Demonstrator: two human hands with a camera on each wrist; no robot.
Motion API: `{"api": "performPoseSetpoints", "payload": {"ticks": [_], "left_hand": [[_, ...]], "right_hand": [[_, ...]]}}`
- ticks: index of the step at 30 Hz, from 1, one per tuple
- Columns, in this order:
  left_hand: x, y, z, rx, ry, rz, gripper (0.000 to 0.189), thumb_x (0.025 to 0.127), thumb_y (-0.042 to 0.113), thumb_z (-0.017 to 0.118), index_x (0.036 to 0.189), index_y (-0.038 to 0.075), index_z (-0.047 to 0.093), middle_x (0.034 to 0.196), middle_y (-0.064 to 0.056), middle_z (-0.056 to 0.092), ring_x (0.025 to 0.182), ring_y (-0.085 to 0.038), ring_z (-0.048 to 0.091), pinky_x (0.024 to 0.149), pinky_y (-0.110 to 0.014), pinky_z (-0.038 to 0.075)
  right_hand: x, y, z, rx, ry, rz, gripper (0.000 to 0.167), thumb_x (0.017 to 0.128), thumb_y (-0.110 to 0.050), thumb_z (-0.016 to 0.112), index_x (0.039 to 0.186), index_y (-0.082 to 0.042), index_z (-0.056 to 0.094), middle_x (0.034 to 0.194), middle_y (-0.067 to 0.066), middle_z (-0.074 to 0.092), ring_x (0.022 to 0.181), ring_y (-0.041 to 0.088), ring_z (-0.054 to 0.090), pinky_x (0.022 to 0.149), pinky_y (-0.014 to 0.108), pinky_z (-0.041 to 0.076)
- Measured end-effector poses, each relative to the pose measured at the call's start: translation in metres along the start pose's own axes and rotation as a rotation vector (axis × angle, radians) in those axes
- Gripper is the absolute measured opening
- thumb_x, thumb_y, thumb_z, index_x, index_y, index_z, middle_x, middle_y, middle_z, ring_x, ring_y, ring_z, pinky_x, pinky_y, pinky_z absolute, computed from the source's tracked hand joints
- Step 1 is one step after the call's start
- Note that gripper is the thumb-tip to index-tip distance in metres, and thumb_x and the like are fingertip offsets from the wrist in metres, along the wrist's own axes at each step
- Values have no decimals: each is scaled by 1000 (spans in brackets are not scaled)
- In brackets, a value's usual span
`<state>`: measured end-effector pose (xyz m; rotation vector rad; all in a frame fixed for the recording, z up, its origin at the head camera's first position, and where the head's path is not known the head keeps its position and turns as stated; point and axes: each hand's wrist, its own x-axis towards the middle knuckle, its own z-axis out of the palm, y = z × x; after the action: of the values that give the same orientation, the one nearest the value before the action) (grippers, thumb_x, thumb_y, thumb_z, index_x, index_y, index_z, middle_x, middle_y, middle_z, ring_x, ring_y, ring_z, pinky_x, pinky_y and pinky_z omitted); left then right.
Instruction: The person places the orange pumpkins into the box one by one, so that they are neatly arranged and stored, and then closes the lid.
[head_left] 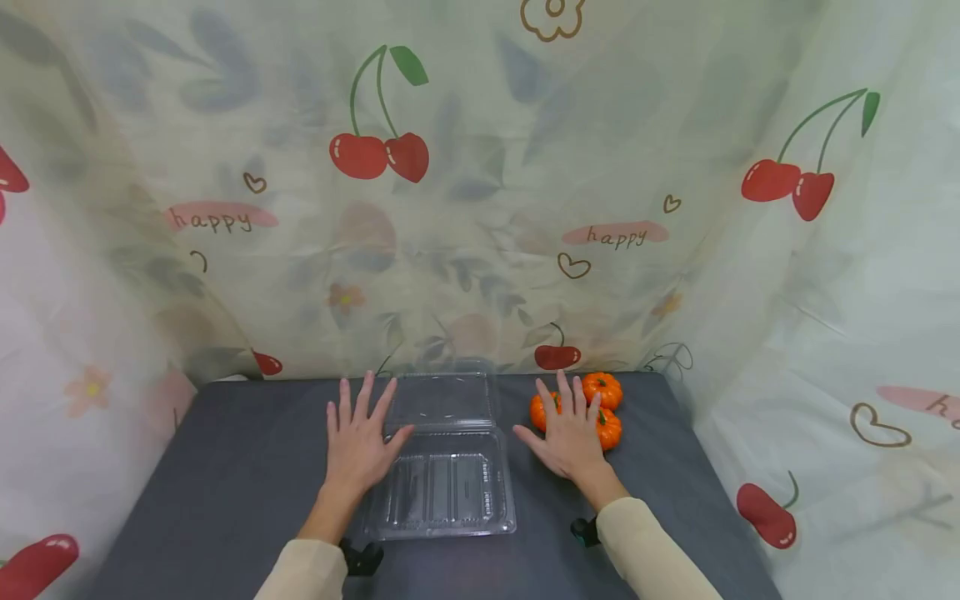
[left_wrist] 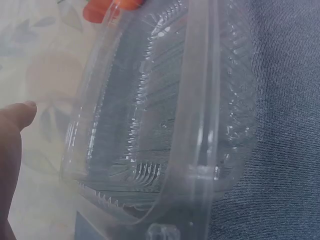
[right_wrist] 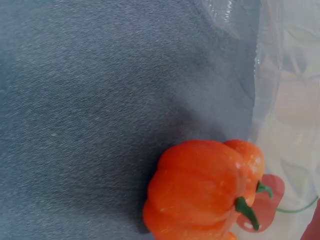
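Observation:
A clear plastic clamshell box (head_left: 512, 500) lies with its lid (head_left: 491, 392) folded back on the dark cloth. My left hand (head_left: 360, 450) is spread with straight fingers over the box's left edge; whether it touches cannot be told. In the left wrist view the thumb (left_wrist: 20, 115) stands apart from the box (left_wrist: 197, 115). Several small orange pumpkins (head_left: 602, 390) with green stems cluster right of the box. Spread above them, my right hand (head_left: 568, 437) partly hides them and grips nothing. One pumpkin (right_wrist: 192, 190) shows large in the right wrist view.
Dark grey cloth (head_left: 247, 467) covers the table. A pale curtain (head_left: 465, 225) printed with cherries hangs right behind its back edge, with more fabric (head_left: 840, 333) along the sides. Black wrist straps (head_left: 363, 558) show below the sleeves.

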<state>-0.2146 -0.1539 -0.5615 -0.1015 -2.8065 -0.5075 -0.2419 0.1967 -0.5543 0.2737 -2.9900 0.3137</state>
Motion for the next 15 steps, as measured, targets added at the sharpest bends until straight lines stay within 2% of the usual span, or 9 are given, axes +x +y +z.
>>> {"api": "performPoseSetpoints", "payload": {"ticks": [10,15], "left_hand": [[-7,-3,-4,-67,-21,-8,81,95,58,62,163,32,26,173,-10,14,157,-49,7,120,-73,21],[-11,-4,-2,-123,-30,-29,79,96,54,63,162,30,27,171,-13,21,156,-49,10,114,-75,31]], "right_hand": [[-12,17,3,59,31,-26,93,90,-72,57,162,-21,28,170,18,13,156,46,10,123,74,4],[-16,24,4,68,68,-31,92,89,-70,60,160,-17,33,167,21,21,153,48,18,122,75,11]]}}
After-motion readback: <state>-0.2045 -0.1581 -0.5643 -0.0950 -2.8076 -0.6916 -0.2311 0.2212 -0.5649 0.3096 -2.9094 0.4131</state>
